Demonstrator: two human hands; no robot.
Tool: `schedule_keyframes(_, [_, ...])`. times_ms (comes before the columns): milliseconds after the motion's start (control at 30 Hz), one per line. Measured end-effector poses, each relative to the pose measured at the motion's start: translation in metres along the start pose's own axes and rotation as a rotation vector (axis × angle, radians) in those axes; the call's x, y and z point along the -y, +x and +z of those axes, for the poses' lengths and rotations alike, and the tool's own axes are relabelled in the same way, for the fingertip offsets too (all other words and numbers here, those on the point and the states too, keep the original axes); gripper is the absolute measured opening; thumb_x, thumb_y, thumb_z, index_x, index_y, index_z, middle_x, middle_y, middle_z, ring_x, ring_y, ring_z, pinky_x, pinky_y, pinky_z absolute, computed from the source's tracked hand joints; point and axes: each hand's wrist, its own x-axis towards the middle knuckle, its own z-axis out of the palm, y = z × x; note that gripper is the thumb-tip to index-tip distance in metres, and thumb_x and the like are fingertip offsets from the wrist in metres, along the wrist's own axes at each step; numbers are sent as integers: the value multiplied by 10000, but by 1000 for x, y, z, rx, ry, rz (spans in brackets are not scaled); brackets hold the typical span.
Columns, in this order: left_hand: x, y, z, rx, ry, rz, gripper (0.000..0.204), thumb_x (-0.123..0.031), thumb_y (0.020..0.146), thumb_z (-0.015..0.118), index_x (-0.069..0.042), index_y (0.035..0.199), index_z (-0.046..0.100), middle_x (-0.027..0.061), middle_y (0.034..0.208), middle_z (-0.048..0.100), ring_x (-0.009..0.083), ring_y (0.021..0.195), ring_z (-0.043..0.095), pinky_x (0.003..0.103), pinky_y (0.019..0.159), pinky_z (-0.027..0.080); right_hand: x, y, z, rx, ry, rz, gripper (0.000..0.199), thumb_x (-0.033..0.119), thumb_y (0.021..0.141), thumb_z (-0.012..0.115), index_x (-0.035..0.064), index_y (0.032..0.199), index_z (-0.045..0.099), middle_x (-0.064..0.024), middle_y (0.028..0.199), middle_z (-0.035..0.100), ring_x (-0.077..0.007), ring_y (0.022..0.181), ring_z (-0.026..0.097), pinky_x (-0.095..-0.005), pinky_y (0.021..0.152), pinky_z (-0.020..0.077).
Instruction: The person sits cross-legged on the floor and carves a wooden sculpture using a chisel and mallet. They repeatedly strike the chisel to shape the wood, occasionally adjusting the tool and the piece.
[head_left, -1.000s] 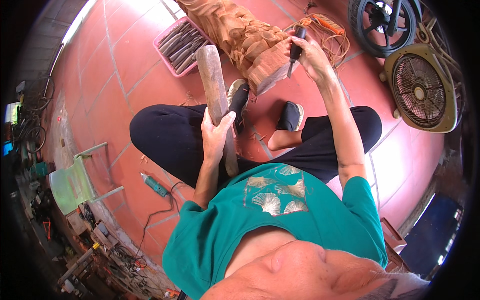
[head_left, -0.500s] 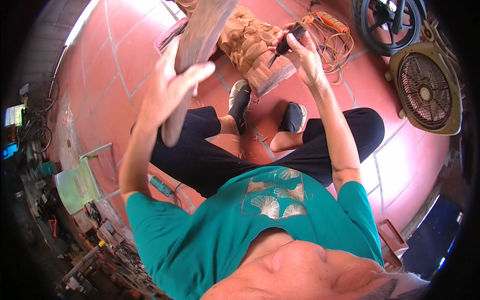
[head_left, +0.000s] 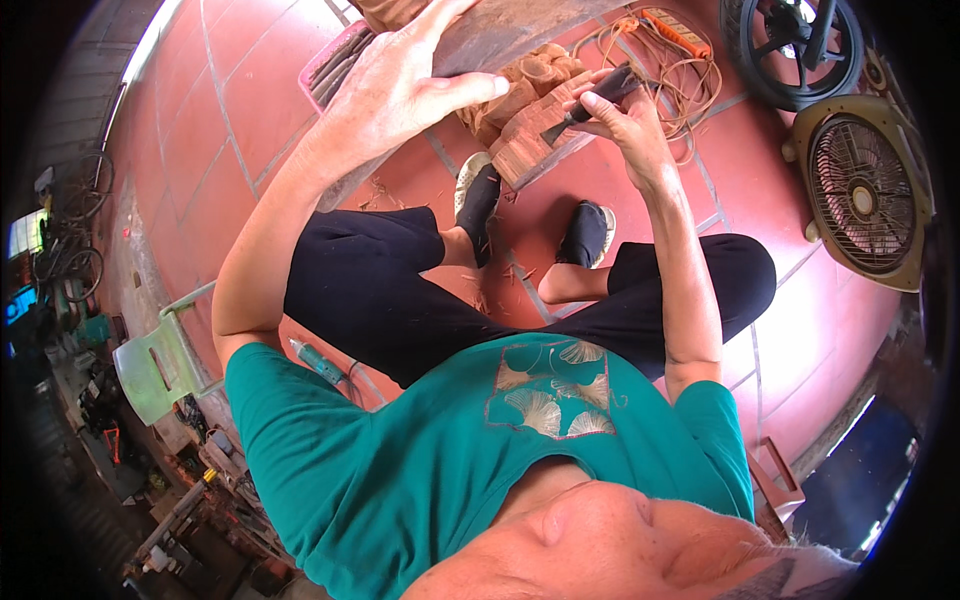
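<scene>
My left hand [head_left: 385, 100] is at a long, thick piece of brown wood [head_left: 520, 32], which slants up to the right. Its thumb stretches along the near face; the other fingers are partly hidden. In my right hand [head_left: 637, 125] is a chisel [head_left: 616, 86] with a dark handle, its short blade slanting down to the left. The blade is over the flat, cut end of a carved wooden block [head_left: 530, 140]; I cannot tell whether it touches. The block's knobbly carved part is largely hidden behind the long piece.
A pink tray [head_left: 318, 85] of tools lies beyond my left hand. An orange power strip [head_left: 675, 32] with coiled cord, a wheel [head_left: 795, 50] and a box fan [head_left: 860, 190] are at the right. A green power tool [head_left: 318, 362] and a pale green stool [head_left: 155, 370] are at the left.
The long wood has swung from steep to flatter, its upper end moving right over the carving. My left hand has risen with it. The chisel has shifted slightly right, its handle tipping over.
</scene>
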Motion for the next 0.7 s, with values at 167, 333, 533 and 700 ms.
schedule_keyframes(167, [-9, 12, 3, 95, 144, 27, 705, -283, 881, 783, -9, 1446, 462, 151, 1319, 598, 204, 1178, 615, 346, 943, 538, -1, -9, 4, 0, 6, -24, 294, 166, 995, 641, 25, 1218, 510, -106, 1113, 641, -239, 1040, 692, -419, 896, 609])
schedule_keyframes(333, [-9, 14, 16, 116, 32, -6, 675, -249, 893, 769, -16, 1449, 464, 159, 1282, 622, 219, 1147, 637, 345, 959, 532, -3, -11, 3, -37, 36, 6, 299, 165, 996, 643, 36, 1226, 503, -96, 1117, 639, -231, 1052, 687, -421, 906, 605])
schedule_keyframes(533, [-34, 24, 11, 233, 44, -23, 738, -159, 897, 735, -38, 1528, 372, 238, 1450, 516, 358, 1316, 547, 420, 1086, 441, -4, -15, 7, -19, -19, -84, 315, 169, 993, 652, 32, 1237, 507, -82, 1121, 642, -198, 1056, 676, -390, 930, 589])
schedule_keyframes(700, [-31, 26, 12, 185, 64, 309, 777, -142, 892, 743, -84, 1554, 340, 248, 1434, 521, 390, 1277, 571, 427, 1057, 468, 0, -21, 21, -50, -159, -155, 296, 162, 986, 659, 21, 1216, 538, -52, 1075, 661, -151, 1032, 655, -339, 953, 542])
